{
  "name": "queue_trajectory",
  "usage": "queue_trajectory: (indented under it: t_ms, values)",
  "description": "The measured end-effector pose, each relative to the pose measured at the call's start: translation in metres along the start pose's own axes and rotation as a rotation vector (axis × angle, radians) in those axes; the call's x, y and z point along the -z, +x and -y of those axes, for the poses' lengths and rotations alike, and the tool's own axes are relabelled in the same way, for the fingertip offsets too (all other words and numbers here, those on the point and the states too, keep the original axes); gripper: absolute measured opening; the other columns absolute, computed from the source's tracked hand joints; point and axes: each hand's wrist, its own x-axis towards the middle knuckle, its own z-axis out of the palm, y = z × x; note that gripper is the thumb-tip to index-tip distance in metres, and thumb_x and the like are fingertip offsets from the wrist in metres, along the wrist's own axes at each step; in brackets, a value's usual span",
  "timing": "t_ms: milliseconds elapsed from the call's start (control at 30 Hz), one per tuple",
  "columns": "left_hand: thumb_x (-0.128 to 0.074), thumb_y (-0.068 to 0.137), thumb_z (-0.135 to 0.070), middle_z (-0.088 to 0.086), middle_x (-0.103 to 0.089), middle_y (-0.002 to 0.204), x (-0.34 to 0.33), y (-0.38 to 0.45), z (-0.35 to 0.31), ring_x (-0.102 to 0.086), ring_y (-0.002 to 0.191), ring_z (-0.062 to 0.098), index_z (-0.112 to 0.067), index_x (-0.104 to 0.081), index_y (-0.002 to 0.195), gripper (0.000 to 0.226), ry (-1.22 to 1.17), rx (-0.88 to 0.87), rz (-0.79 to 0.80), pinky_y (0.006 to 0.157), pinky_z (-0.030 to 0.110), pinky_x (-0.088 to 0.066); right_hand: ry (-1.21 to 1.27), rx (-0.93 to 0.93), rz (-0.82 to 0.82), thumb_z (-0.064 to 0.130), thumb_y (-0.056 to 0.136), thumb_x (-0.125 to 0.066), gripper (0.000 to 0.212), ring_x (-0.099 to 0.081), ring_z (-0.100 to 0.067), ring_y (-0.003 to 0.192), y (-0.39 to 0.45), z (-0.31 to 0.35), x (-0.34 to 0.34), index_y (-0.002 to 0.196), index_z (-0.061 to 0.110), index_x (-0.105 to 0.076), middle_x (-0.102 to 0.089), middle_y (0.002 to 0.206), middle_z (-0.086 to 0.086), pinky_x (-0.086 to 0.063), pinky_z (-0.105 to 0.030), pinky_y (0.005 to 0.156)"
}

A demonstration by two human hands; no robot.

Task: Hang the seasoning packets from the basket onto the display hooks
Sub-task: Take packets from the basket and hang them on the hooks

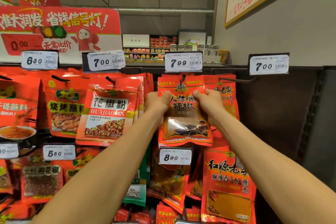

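1. Centrally, both hands gripped one red chili packet (pixel 183 114) at its upper corners, against the hook display
2. Left hand (pixel 157 102): fingers curled behind the packet's left edge, thumb pressed on its front
3. Right hand (pixel 209 102): fingers curled behind the right edge, thumb on the front
4. Packet position: upright, its top hole at the tip of the hook (pixel 183 78) directly below the 7.99 price tag (pixel 183 62); whether the hole was fully threaded could not be told
5. More red packets hung behind it on the same hook
6. To the left hung a huajiao powder packet (pixel 109 111) under a 7.00 price tag (pixel 104 61)
7. To the right, a bare hook (pixel 238 79) projected under another 7.00 tag (pixel 269 64)
8. An 8.90 price tag (pixel 175 156) sat just beneath the held packet
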Motion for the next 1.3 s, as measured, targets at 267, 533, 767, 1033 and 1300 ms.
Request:
queue_trajectory:
  t_ms: [267, 533, 767, 1033, 1300]
  values:
    - [-0.055, 0.103, -0.030, 0.017, -0.064, 0.129, -0.041, 0.068, 0.014, -0.060, 0.116, 0.034, -0.001, -0.056, 0.130, 0.039, 0.146, 0.052, -0.103, 0.098, 0.037, -0.048, -0.210, -0.081, -0.098, 0.044, 0.095, -0.067, 0.059, -0.056, -0.035, 0.127, 0.086, -0.029, -0.036, 0.140, 0.008, -0.056, -0.062, 0.138, -0.012, -0.044, -0.043, 0.108]
    - [-0.057, 0.101, -0.029, 0.018, -0.056, 0.139, -0.026, 0.052, 0.009, -0.053, 0.128, 0.035, -0.001, -0.048, 0.138, 0.047, 0.317, -0.020, -0.102, 0.104, 0.037, -0.044, -0.237, -0.033, 0.022, 0.029, 0.096, -0.059, 0.023, -0.069, -0.039, 0.100, 0.070, -0.026, -0.003, 0.085, 0.011, -0.067, -0.073, 0.097, -0.017, -0.056, -0.050, 0.089]
    - [-0.057, 0.098, -0.018, 0.000, -0.074, 0.109, 0.039, -0.056, -0.004, -0.072, 0.098, 0.022, -0.020, -0.071, 0.109, 0.018, 0.183, -0.246, 0.185, 0.091, 0.039, -0.057, 0.055, 0.038, 0.032, 0.010, 0.097, -0.057, 0.017, -0.066, -0.018, 0.049, -0.065, 0.012, 0.043, 0.083, 0.012, -0.066, -0.071, 0.063, -0.005, -0.050, -0.023, 0.043]
    - [-0.052, 0.101, -0.016, 0.003, -0.076, 0.073, 0.192, -0.149, 0.065, -0.071, 0.061, 0.013, -0.016, -0.072, 0.087, 0.025, -0.031, 0.009, 0.326, 0.057, 0.019, -0.055, 0.125, -0.100, 0.026, 0.007, 0.098, -0.052, 0.023, -0.063, -0.019, 0.044, -0.254, -0.024, 0.045, 0.079, 0.008, -0.064, -0.066, 0.058, -0.007, -0.047, -0.021, 0.041]
    - [-0.045, 0.102, -0.009, 0.004, -0.065, 0.068, 0.258, -0.217, 0.212, -0.059, 0.053, 0.013, -0.011, -0.064, 0.085, 0.025, -0.035, 0.564, 0.319, 0.053, 0.024, -0.047, -0.009, -0.487, -0.056, 0.007, 0.097, -0.056, 0.028, -0.062, -0.023, 0.045, -0.378, -0.156, 0.031, 0.071, 0.010, -0.067, -0.067, 0.058, -0.010, -0.050, -0.026, 0.043]
